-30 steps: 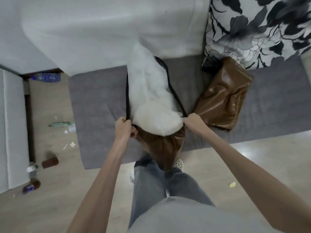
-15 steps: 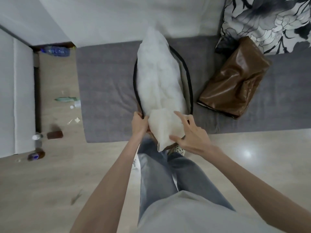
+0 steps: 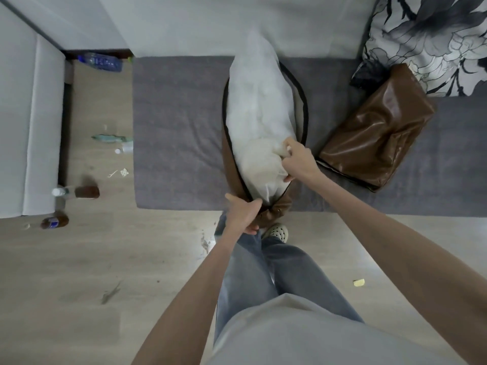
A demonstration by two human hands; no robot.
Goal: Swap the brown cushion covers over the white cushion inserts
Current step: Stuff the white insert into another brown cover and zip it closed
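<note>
The soft white fabric cushion insert [image 3: 259, 111] lay on the grey sofa seat [image 3: 179, 133], approx. centre of view, its far end pointing to 12 o'clock and sticking well out of the shiny brown leather-look cushion cover with black zip edge [image 3: 276, 206]. The right hand [image 3: 299, 160] had its fingers curled into the insert's near part, at 3 o'clock of it, gripping a bunch of the fabric. The left hand [image 3: 243, 214] gripped the cover's near end at 6 o'clock, fingers wrapped round the bunched leather.

To do this step well, I judged the left hand should anchor the cover firmly vs. the pull, while the right draws the insert toward 12 o'clock in 1 smooth motion, w/o catching the fabric on the zip.

A 2nd brown cushion [image 3: 376, 127] lay at 3 o'clock, touching a floral black-and-white pillow [image 3: 427, 35].
</note>
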